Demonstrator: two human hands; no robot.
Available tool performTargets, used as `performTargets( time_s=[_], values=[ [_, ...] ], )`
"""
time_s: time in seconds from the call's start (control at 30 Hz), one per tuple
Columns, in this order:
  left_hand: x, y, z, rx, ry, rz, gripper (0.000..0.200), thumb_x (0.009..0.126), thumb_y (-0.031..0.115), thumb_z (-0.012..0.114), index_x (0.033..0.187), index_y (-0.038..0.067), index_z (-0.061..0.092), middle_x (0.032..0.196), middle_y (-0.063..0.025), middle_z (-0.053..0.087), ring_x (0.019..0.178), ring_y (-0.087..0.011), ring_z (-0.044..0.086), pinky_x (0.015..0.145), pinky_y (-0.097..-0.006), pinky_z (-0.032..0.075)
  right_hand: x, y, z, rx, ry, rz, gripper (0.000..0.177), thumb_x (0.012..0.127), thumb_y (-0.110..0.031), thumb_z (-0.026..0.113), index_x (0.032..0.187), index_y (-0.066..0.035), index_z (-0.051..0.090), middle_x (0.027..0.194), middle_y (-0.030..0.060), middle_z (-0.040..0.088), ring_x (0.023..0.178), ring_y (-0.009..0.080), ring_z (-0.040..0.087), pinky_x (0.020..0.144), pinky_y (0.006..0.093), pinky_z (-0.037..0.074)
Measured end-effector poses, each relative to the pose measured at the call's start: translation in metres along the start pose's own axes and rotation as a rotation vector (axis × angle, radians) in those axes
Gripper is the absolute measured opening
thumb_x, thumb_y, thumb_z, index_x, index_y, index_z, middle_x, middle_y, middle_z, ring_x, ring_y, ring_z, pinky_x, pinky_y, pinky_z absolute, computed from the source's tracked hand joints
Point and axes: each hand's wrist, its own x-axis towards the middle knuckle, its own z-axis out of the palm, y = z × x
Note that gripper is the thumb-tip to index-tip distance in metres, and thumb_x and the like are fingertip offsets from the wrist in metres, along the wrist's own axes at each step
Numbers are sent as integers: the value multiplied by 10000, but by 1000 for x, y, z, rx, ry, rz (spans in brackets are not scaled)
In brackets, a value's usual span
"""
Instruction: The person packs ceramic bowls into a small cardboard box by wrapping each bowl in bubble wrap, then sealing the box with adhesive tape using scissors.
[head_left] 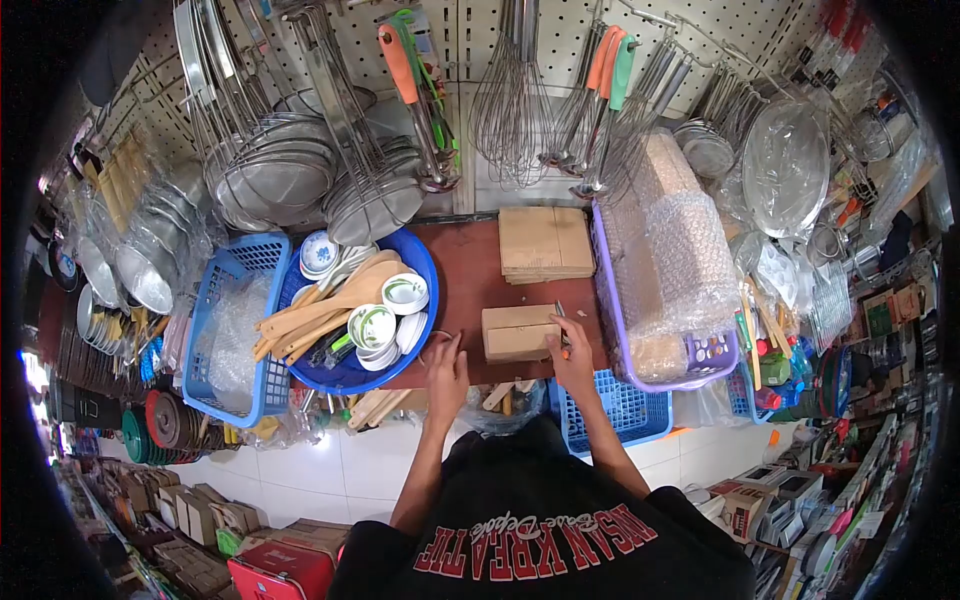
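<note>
A small brown cardboard box [515, 335], closed on top, lies on the reddish-brown tabletop [465, 275] in front of me. At its right edge, my right hand [572, 362] is closed around a slim tool with a grey tip and an orange part, which looks like a cutter knife [559, 308]. Most of that tool is hidden by the fingers. My left hand [446, 372] is at the table's front edge, left of the box and apart from it, its fingers loosely apart and holding nothing. Behind the box is a stack of flat brown cardboard pieces [545, 243].
Left of the box stands a blue round basin [425, 260] with wooden spatulas [345, 290] and small bowls [372, 328]. Beyond it is a blue basket [265, 370]. A purple basket [612, 300] with bubble-wrapped goods [690, 250] stands at right. Strainers [270, 170] and whisks [515, 110] hang behind.
</note>
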Motion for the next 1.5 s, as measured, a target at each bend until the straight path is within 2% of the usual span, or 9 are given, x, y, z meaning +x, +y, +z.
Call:
performTargets(
  time_s=[0.13, 0.23, 0.43, 0.63, 0.83, 0.97, 1.0, 1.3, 1.5],
  values=[
    [-23, -36, 3, 452, -30, 17, 298, 803, 81, 637, 1098, 65, 672, 1049, -179, 582, 999, -399, 552, 922, -475, 432, -1, 8, 6, 17, 51, -79, 383, 949, -177, 620, 1300, -39, 553, 1287, 182, 546, 1195, 336, 539, 992, 380, 444],
    [-29, -51, 10, 379, -120, -52, 216, 826, 114, 614, 1019, 45, 682, 1002, -176, 602, 1004, -378, 567, 900, -491, 444, -2, 4, 5, 44, 62, -101, 405, 943, -154, 621, 1320, -29, 540, 1306, 195, 530, 1237, 347, 514, 1045, 386, 403],
    [-34, -20, -6, 171, -59, -93, 158, 823, 87, 641, 970, 40, 677, 915, -138, 628, 928, -355, 588, 847, -490, 442, -6, -3, -3, -32, 87, -176, 406, 933, -125, 618, 1321, -32, 543, 1337, 206, 505, 1267, 358, 492, 1046, 398, 404],
    [-29, 56, -48, -262, 11, -211, 165, 843, 46, 687, 1002, 5, 665, 888, -110, 633, 857, -250, 652, 759, -369, 498, -26, -37, -14, -89, 224, -211, 331, 923, -142, 635, 1229, -21, 610, 1282, 192, 547, 1182, 317, 555, 992, 373, 443],
    [-32, 108, -62, -627, -13, -59, 172, 857, 10, 692, 1022, -24, 656, 917, -87, 664, 843, -170, 673, 745, -285, 515, -39, -97, -21, 507, -175, 52, 272, 947, -76, 578, 1201, 8, 625, 1144, 128, 639, 1066, 207, 611, 935, 292, 458],
    [-30, 136, -69, -603, -63, 93, 237, 827, 20, 728, 1047, -32, 655, 909, -118, 664, 810, -193, 670, 732, -300, 522, -42, -118, -23, 618, -407, -80, 306, 961, -74, 571, 1251, 17, 608, 1231, 115, 614, 1119, 182, 584, 954, 293, 451],
    [-31, 140, -68, -650, -42, 80, 260, 807, 27, 748, 1045, -30, 662, 913, -128, 668, 776, -206, 667, 704, -299, 520, -46, -125, -24, 727, -419, 1, 312, 962, -78, 576, 1252, 34, 599, 1240, 116, 608, 1116, 174, 581, 959, 292, 447],
    [-23, 161, -83, -546, -153, 107, 256, 814, 91, 763, 1021, -26, 669, 852, -155, 681, 726, -233, 674, 653, -321, 511, -57, -134, -25, 882, -253, 160, 306, 967, -70, 562, 1245, 54, 591, 1197, 115, 611, 1091, 171, 582, 950, 304, 455],
    [-23, 169, -90, -532, -217, 159, 193, 829, 64, 722, 990, -24, 663, 881, -161, 683, 787, -312, 665, 706, -376, 509, -56, -140, -34, 742, -299, -19, 280, 941, -47, 588, 1198, 57, 622, 1156, 130, 619, 1078, 182, 583, 956, 308, 451]
  ],
)
